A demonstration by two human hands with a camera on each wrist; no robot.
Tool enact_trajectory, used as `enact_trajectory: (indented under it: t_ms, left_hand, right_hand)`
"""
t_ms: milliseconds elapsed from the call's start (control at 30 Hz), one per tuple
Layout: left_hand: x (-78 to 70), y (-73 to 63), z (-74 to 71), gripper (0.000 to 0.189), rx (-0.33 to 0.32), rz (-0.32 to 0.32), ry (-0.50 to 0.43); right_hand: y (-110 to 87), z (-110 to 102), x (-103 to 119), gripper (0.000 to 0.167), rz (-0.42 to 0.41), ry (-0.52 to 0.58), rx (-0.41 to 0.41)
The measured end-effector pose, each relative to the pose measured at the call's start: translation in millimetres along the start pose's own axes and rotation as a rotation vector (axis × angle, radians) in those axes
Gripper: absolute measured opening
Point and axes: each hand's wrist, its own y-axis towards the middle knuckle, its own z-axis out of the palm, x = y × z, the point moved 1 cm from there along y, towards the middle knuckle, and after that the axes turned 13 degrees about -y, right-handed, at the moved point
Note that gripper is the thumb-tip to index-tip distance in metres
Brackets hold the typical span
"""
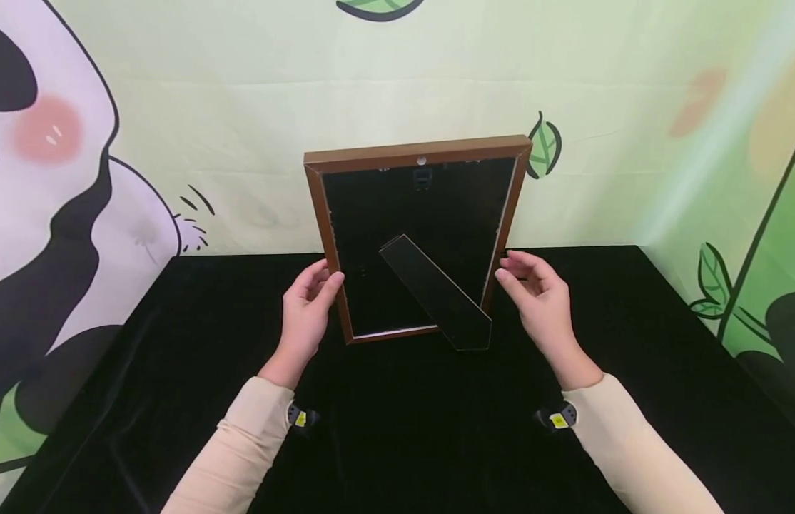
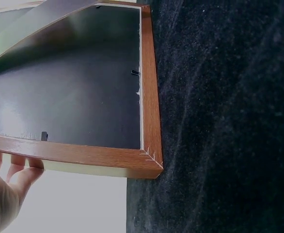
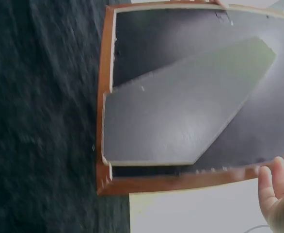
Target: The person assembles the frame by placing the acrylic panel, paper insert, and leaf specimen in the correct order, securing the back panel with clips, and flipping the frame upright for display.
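A brown wooden picture frame (image 1: 418, 152) stands with its black back towards me, at the middle of the black-covered table. Its black easel leg (image 1: 439, 296) slants down to the lower right; in the right wrist view the leg (image 3: 185, 107) lies across the backing. My left hand (image 1: 305, 307) pinches the left side of the frame, thumb on the near face and fingers at the outer edge. At the right side, my right hand (image 1: 545, 303) has its thumb and fingertips at the edge, lightly bent. The picture side is hidden.
Black velvety cloth (image 1: 397, 442) covers the table. A pale green backdrop (image 1: 243, 128) with a printed panda and leaves hangs close behind. Wrist straps with yellow marks sit at both cuffs, the left strap (image 1: 300, 417) and the right strap (image 1: 558, 420).
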Motion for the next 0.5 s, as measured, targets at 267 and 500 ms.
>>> enact_trajectory:
  t_ms: [267,500]
  left_hand:
    - [-0.1,-1.5,-1.4,0.041,0.020,-0.027,-0.012]
    - [-0.5,-2.6,-2.3,0.041,0.026,-0.035,-0.020]
  right_hand:
    - [-12.7,12,3,0.034,0.018,-0.098,0.199]
    - [-15.1,22,6,0.032,0.047,-0.185,0.309]
